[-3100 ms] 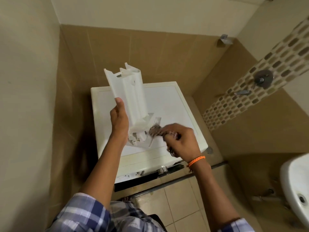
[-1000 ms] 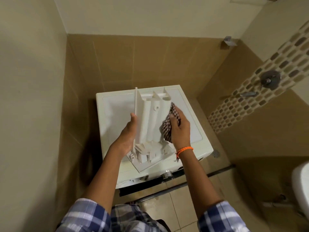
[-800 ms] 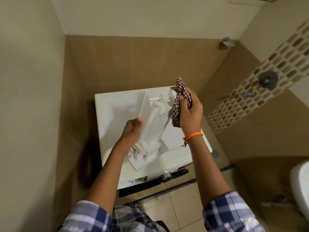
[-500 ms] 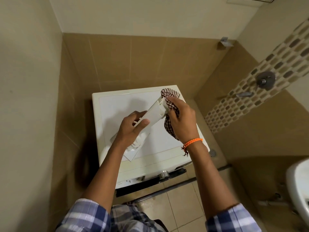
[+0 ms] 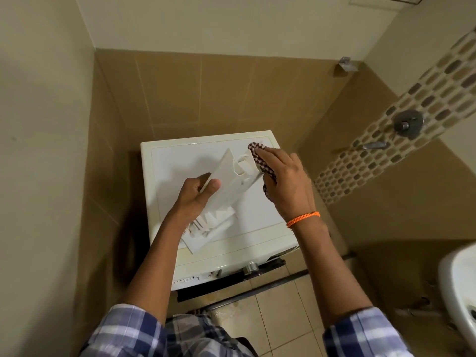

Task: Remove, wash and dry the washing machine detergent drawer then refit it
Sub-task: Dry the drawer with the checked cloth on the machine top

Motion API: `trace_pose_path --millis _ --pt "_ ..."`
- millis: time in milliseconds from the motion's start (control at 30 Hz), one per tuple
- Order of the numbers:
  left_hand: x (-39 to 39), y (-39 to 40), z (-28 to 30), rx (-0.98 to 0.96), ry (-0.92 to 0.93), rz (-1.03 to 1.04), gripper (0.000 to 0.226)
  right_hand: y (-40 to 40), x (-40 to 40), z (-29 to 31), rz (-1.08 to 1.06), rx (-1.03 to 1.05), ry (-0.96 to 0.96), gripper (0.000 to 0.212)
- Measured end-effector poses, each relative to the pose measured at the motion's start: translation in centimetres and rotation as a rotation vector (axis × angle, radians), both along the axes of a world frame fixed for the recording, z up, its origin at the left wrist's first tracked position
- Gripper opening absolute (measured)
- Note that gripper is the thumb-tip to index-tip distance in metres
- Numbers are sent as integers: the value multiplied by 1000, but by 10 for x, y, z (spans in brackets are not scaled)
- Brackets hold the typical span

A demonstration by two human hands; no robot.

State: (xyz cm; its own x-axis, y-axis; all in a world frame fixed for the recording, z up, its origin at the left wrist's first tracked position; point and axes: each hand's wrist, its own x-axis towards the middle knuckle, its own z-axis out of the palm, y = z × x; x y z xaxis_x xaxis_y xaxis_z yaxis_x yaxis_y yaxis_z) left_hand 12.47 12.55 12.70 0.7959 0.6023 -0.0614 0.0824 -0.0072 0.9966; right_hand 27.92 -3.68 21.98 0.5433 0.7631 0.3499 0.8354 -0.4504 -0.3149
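Head view, looking down in a tan-tiled bathroom corner. White plastic detergent drawer (image 5: 226, 184), long and ribbed, is held in the air above the flat top of the white front-load washing machine (image 5: 180, 161), tilted so its far end points up and to the right; the wide front panel end is low, near the machine's front edge. Cannot tell if that low end touches the lid.

Left hand (image 5: 197, 195) grips the drawer at mid-length, thumb on the near face, fingers curled round the far edge. Right hand (image 5: 286, 181) presses a brown-and-white checked cloth (image 5: 257, 157) against the drawer's upper far end; fingers fairly straight and laid over the cloth, cloth bunched under the palm and poking out past the fingertips and below the hand. Orange braided wristband (image 5: 302, 219) on the right wrist. Both sleeves are blue-and-white plaid (image 5: 123, 331), pushed up to the elbows.

Below the machine's top edge, a silver round knob (image 5: 251, 267) on the control panel and a dark slot along the front. White ceramic basin (image 5: 461, 287) at the right edge. Chrome shower valve (image 5: 408, 123) with a lever sits on the mosaic tile strip (image 5: 386, 150) of the right wall. Small chrome wall fitting (image 5: 346, 63) is high in the corner. Beige floor tiles (image 5: 273, 313) lie in front of the machine.
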Motion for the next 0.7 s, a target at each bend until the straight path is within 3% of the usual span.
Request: trace_pose_path --millis 67,167,300,400,500,633,700 --pt "-3 4 -3 33 16 2 85 -6 4 -5 8 1 127 57" --pt "-7 3 -7 62 53 -26 82 -12 14 0 -19 15 376 30" --pt "-6 3 -7 65 56 -6 66 -14 20 16 -250 -49 213 21" --pt "-4 9 -8 117 44 -23 44 -10 19 21 -138 9 334 33" --pt "-6 10 -1 81 48 4 68 -9 10 16 9 -51 520 42" --pt "-11 11 5 48 55 18 83 -7 6 14 -9 -59 521 37" --pt "-13 12 5 47 65 -20 86 -4 8 18 -11 -203 478 39"
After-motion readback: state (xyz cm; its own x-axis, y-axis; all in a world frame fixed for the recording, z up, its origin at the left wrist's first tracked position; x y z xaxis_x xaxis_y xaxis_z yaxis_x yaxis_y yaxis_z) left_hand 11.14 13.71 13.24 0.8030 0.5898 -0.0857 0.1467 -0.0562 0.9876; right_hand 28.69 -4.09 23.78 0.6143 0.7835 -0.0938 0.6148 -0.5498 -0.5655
